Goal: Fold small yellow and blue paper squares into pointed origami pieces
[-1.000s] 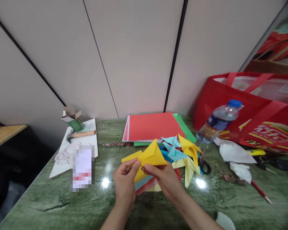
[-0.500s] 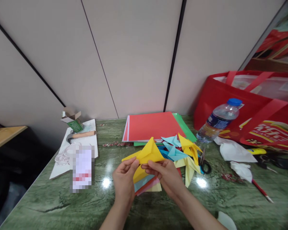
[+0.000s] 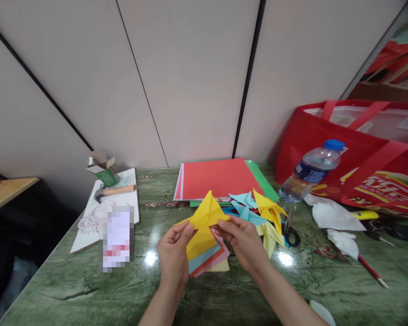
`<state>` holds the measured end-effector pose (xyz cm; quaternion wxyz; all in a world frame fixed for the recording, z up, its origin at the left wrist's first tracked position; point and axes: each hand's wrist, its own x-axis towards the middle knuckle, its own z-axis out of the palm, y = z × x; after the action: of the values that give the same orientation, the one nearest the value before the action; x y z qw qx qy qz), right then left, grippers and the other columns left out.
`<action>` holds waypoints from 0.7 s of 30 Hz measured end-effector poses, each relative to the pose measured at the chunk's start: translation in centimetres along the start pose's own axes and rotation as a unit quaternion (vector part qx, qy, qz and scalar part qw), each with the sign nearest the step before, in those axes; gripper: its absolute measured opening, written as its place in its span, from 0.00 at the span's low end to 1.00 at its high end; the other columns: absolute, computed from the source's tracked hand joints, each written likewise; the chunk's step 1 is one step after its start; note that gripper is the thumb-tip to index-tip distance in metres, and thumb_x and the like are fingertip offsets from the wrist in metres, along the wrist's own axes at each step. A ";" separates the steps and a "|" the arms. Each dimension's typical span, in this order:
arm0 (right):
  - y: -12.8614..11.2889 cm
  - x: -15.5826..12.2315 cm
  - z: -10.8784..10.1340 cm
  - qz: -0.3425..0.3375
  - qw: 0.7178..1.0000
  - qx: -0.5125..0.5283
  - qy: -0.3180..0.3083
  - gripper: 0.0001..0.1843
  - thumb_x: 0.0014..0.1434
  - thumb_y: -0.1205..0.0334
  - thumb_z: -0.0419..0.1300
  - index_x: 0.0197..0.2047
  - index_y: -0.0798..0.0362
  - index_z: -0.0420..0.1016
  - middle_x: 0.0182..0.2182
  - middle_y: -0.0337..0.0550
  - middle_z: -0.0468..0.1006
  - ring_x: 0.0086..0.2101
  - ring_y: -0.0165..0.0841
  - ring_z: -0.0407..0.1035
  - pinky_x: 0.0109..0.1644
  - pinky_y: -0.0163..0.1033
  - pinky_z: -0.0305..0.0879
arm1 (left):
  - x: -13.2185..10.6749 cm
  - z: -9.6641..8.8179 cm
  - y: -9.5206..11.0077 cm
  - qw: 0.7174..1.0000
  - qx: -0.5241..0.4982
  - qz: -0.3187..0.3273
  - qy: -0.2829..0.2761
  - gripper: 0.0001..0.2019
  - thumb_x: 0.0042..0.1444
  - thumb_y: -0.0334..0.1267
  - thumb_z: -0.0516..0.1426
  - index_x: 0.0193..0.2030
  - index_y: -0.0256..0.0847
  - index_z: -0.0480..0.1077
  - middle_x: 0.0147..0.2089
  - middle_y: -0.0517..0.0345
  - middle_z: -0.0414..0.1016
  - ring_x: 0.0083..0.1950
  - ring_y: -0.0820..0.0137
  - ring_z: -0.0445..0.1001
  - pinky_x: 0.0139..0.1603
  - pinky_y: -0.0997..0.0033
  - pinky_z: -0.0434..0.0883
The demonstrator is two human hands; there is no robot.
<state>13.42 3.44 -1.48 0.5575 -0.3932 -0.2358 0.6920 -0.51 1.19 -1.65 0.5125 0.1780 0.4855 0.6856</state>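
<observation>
A folded yellow origami paper (image 3: 209, 212) with a raised triangular point is held up between both hands. My left hand (image 3: 174, 251) pinches its left corner between thumb and fingers. At the other end, my right hand (image 3: 243, 240) is closed on the right corner. Directly below lies a fanned stack of square coloured paper (image 3: 204, 256), yellow on top, with blue, red, pink and cream edges showing. Just beyond my right hand are folded paper pieces: light blue ones (image 3: 248, 213), a yellow one (image 3: 269, 209) and a pale yellow one (image 3: 270, 237).
Large red sheets (image 3: 217, 179) over green ones lie by the wall. Scissors (image 3: 291, 233), a water bottle (image 3: 309, 172) and a red bag (image 3: 357, 140) stand or lie to the right. A hammer (image 3: 119, 190), small box (image 3: 105, 172) and beads (image 3: 93, 219) rest on a white board at left.
My right hand has shifted its hold outward along the right end of the yellow paper. The paper's point is a little higher and further left, and more of the stack below shows.
</observation>
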 end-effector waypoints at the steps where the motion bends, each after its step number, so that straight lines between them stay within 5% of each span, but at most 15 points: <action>1: -0.2 0.2 -0.2 -0.002 1.000 0.002 0.006 0.14 0.37 0.62 0.70 0.30 0.59 0.78 0.27 0.46 0.80 0.29 0.34 0.74 0.33 0.35 0.70 | 0.1 0.0 0.1 1.000 -0.005 -0.001 0.004 0.11 0.32 0.33 0.68 0.26 0.35 0.75 0.26 0.56 0.79 0.28 0.71 0.77 0.32 0.75 0.73; 8: -1.7 1.1 -1.9 -0.105 0.992 -0.016 0.062 0.11 0.42 0.60 0.68 0.30 0.54 0.75 0.35 0.45 0.80 0.35 0.35 0.74 0.39 0.38 0.69 | 0.9 -0.5 0.7 0.999 0.047 -0.019 -0.017 0.11 0.33 0.32 0.67 0.27 0.34 0.75 0.24 0.55 0.79 0.26 0.71 0.76 0.28 0.76 0.73; 11: -1.2 0.9 -1.7 -0.126 0.989 -0.077 0.008 0.10 0.41 0.59 0.68 0.28 0.52 0.75 0.39 0.44 0.79 0.42 0.38 0.71 0.44 0.39 0.66 | 0.6 -0.4 0.7 0.993 0.112 -0.028 -0.038 0.11 0.33 0.32 0.67 0.27 0.34 0.75 0.24 0.54 0.79 0.25 0.70 0.76 0.28 0.75 0.72; 15: -0.5 0.4 -1.1 -0.046 0.986 -0.141 -0.078 0.14 0.34 0.60 0.71 0.27 0.53 0.76 0.43 0.47 0.76 0.43 0.43 0.70 0.40 0.40 0.68 | 0.1 0.1 0.8 0.982 0.175 -0.028 -0.064 0.11 0.33 0.32 0.67 0.27 0.34 0.75 0.22 0.55 0.78 0.24 0.69 0.76 0.27 0.75 0.72; 21: -0.3 0.4 -1.2 -0.050 0.974 -0.212 -0.056 0.10 0.33 0.62 0.71 0.22 0.52 0.76 0.23 0.37 0.76 0.24 0.31 0.69 0.26 0.34 0.65 | -0.2 0.3 0.9 0.980 0.176 -0.033 -0.087 0.10 0.34 0.32 0.66 0.27 0.34 0.73 0.20 0.57 0.77 0.21 0.71 0.75 0.24 0.77 0.70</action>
<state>14.54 3.75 -2.00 0.4810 -0.4507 -0.4275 0.6187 -0.71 1.16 -0.69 0.5356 0.3083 0.5579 0.5539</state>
